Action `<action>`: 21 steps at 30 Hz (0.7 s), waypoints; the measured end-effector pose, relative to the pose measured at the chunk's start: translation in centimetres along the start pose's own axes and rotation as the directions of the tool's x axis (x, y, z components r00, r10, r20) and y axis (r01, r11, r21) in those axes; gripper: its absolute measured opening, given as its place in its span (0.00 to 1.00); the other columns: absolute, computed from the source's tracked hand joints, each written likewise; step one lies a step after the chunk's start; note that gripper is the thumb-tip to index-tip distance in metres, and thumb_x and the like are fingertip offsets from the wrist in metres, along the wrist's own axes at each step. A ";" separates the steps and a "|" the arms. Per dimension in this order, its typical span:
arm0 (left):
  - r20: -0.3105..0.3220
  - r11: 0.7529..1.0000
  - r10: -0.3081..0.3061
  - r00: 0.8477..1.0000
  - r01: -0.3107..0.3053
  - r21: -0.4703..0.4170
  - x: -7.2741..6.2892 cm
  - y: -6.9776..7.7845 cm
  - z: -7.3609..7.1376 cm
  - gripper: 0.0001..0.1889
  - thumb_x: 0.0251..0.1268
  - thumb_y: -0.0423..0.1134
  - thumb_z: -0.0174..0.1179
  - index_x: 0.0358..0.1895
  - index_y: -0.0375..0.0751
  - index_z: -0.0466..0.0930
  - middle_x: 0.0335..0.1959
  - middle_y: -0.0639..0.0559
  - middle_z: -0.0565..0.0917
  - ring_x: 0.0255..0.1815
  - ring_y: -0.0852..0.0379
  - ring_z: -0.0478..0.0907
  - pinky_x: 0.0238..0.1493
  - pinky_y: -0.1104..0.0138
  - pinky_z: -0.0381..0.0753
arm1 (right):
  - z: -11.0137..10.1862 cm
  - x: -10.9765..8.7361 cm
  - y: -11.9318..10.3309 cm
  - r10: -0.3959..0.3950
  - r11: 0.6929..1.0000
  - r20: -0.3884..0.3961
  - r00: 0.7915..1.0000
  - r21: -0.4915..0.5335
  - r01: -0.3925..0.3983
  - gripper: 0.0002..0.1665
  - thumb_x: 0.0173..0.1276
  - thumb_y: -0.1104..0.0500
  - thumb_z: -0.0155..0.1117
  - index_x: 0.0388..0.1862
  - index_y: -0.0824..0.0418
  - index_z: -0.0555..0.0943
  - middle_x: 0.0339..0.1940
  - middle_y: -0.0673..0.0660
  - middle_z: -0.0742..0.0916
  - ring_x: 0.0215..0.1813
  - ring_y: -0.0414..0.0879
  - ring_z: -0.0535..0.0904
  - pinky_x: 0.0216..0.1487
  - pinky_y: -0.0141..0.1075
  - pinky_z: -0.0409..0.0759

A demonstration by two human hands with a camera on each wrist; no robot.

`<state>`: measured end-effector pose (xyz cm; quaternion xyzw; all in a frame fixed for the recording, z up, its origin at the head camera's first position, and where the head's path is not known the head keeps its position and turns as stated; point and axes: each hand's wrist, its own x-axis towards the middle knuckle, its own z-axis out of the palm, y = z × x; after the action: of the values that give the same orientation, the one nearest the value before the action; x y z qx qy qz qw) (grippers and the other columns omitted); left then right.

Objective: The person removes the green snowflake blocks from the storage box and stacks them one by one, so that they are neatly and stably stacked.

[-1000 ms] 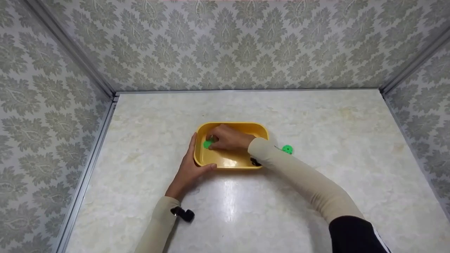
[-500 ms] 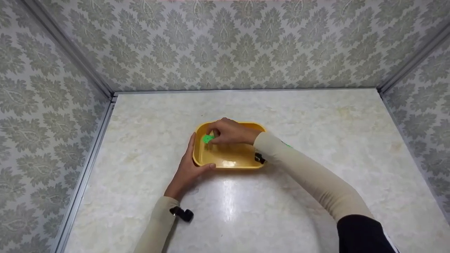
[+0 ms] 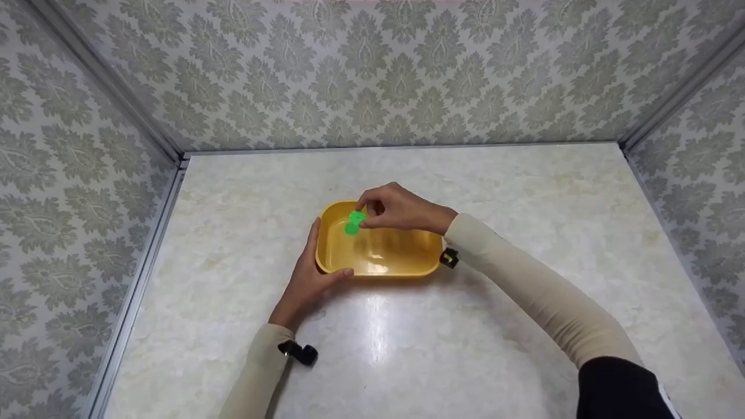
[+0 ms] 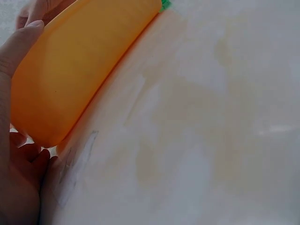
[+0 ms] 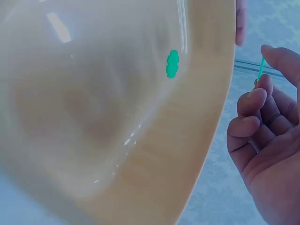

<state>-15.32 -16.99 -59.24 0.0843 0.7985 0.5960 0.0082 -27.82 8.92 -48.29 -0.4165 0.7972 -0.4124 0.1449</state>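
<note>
A yellow plastic tub (image 3: 401, 256) stands on the table, and my left hand (image 3: 305, 279) grips its left end, thumb over the near rim and fingers along the side. My right hand (image 3: 404, 206) is above the tub's far left part. Between thumb and forefinger it pinches a thin green notched disc (image 3: 357, 216), seen edge-on in the right wrist view as a green sliver (image 5: 261, 69). Another green notched disc (image 5: 172, 63) lies flat on the tub's floor. In the left wrist view, a bit of green (image 4: 165, 4) shows past the tub's lower edge.
The marbled table (image 3: 233, 233) reaches back to a patterned wall (image 3: 372, 75), with more such walls at left and right. A small black camera (image 3: 300, 352) is strapped to the left wrist, and another (image 3: 449, 257) hangs at the right wrist beside the tub.
My right hand has risen from inside the tub and moved back and rightward, carrying the green disc. The disc on the table at right has gone behind the forearm. My left hand stays on the tub.
</note>
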 end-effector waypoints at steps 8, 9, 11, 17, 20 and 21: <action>-0.003 1.000 -0.001 1.000 0.001 -0.008 0.1 -0.1 0.0 0.69 0.60 0.44 0.85 0.94 0.54 0.39 0.91 0.52 0.56 0.84 0.49 0.64 0.81 0.47 0.64 | -0.9 -2.9 0.8 0.018 1.000 -0.037 0.999 0.014 -0.018 0.13 0.72 0.61 0.80 0.53 0.64 0.91 0.33 0.52 0.87 0.36 0.44 0.81 0.45 0.35 0.82; -0.003 1.000 -0.004 1.000 0.004 -0.008 0.1 -0.1 0.0 0.68 0.60 0.44 0.85 0.94 0.54 0.39 0.91 0.53 0.56 0.84 0.50 0.64 0.81 0.48 0.64 | -1.1 -3.3 0.9 0.023 1.000 -0.041 0.999 0.013 -0.023 0.14 0.72 0.61 0.81 0.53 0.63 0.91 0.33 0.51 0.87 0.37 0.44 0.80 0.45 0.35 0.82; -0.004 1.000 -0.012 1.000 0.012 -0.005 0.1 0.0 0.1 0.68 0.61 0.45 0.85 0.94 0.55 0.39 0.91 0.55 0.54 0.85 0.51 0.63 0.82 0.49 0.62 | -1.2 -3.9 1.1 0.033 0.999 -0.047 0.998 0.014 -0.033 0.14 0.72 0.61 0.81 0.53 0.63 0.91 0.33 0.51 0.87 0.37 0.44 0.80 0.45 0.35 0.81; -0.010 1.000 -0.024 1.000 0.024 0.004 0.0 0.0 0.1 0.68 0.60 0.45 0.85 0.93 0.58 0.39 0.91 0.56 0.53 0.87 0.53 0.59 0.84 0.50 0.59 | -1.6 -5.9 1.7 0.045 0.999 -0.063 0.997 0.018 -0.044 0.15 0.72 0.59 0.81 0.53 0.64 0.91 0.34 0.52 0.87 0.38 0.45 0.80 0.45 0.35 0.80; -0.010 1.000 -0.020 1.000 0.020 0.004 -0.1 -0.1 0.1 0.68 0.60 0.45 0.85 0.93 0.58 0.40 0.91 0.55 0.55 0.85 0.52 0.61 0.83 0.49 0.61 | -1.7 -6.8 1.9 0.055 0.998 -0.069 0.996 0.012 -0.054 0.15 0.73 0.58 0.81 0.53 0.63 0.91 0.34 0.52 0.87 0.38 0.46 0.80 0.45 0.35 0.80; -0.009 1.000 -0.019 1.000 0.019 0.003 -0.1 -0.1 0.1 0.68 0.60 0.45 0.85 0.93 0.58 0.40 0.91 0.55 0.55 0.85 0.52 0.61 0.83 0.49 0.61 | -1.8 -7.1 2.0 0.059 0.998 -0.070 0.996 0.008 -0.059 0.15 0.73 0.58 0.80 0.54 0.62 0.90 0.35 0.51 0.87 0.38 0.46 0.80 0.45 0.35 0.80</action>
<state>-15.26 -16.97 -59.35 0.0738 0.8002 0.5951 0.0103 -25.61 16.03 -49.54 -0.3776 0.8125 -0.4246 0.1302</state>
